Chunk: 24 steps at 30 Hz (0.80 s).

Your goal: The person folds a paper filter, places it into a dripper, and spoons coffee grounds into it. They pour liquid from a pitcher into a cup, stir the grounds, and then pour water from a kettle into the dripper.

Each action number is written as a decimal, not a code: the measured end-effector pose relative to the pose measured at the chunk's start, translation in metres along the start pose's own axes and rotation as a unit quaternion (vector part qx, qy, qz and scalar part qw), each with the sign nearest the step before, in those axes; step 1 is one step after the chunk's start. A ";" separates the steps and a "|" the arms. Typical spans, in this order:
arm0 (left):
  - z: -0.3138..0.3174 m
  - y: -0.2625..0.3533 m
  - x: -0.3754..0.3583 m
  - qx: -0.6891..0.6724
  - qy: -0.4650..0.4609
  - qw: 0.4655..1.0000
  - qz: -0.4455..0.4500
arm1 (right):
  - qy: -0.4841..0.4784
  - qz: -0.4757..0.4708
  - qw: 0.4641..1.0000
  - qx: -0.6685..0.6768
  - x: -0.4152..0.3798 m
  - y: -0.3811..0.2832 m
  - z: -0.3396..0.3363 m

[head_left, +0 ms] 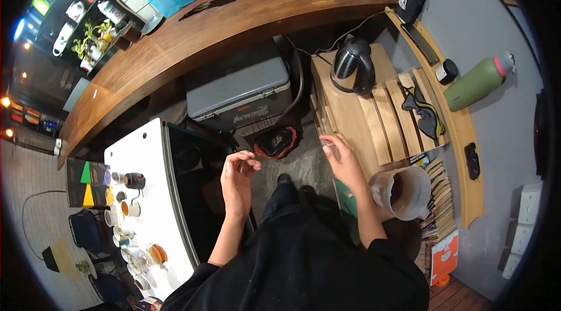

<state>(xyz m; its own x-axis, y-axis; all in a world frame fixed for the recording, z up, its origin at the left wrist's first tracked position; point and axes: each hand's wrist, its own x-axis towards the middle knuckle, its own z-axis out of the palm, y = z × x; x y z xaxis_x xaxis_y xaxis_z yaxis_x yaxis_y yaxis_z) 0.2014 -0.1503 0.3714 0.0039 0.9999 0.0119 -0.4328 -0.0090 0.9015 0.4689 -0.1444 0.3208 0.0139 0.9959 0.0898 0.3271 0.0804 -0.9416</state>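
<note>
My left hand (238, 181) is raised in front of my body with its fingers curled loosely and apart, and nothing shows in it. Over the left edge of the slatted wooden bench (383, 130), my right hand (340, 162) hangs in the air, thumb and fingers apart, holding nothing. A steel and black kettle (353, 66) stands on the bench beyond it. Just right of my right forearm is a translucent plastic pitcher (411, 193). Between and beyond my hands, a black and red bag (277, 142) lies low near the floor.
A grey cooler box (236, 89) sits under the curved wooden counter (280, 13). At left, a white table (153, 165) holds several cups and glass vessels. A green bottle (476, 86) and a dark mask (422, 113) are at the right, above stacked books (438, 194).
</note>
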 end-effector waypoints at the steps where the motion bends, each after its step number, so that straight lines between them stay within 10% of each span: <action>1: -0.001 -0.003 0.011 0.009 -0.008 1.000 -0.010 | 0.006 0.016 1.000 -0.002 0.007 0.004 0.000; 16: 0.025 -0.091 0.231 0.024 -0.221 0.957 -0.187 | 0.205 0.055 0.962 -0.174 0.237 0.057 -0.143; 24: 0.035 -0.128 0.265 0.049 -0.250 0.936 -0.242 | 0.018 0.007 0.938 -0.346 0.285 0.079 -0.172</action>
<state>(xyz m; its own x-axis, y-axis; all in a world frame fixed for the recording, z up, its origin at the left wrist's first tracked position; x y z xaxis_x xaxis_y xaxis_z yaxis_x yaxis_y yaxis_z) 0.2893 0.1154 0.2738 0.6102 0.7584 -0.2294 -0.1871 0.4192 0.8884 0.6612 0.1380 0.3278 0.0504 0.9937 0.1003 0.8616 0.0075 -0.5076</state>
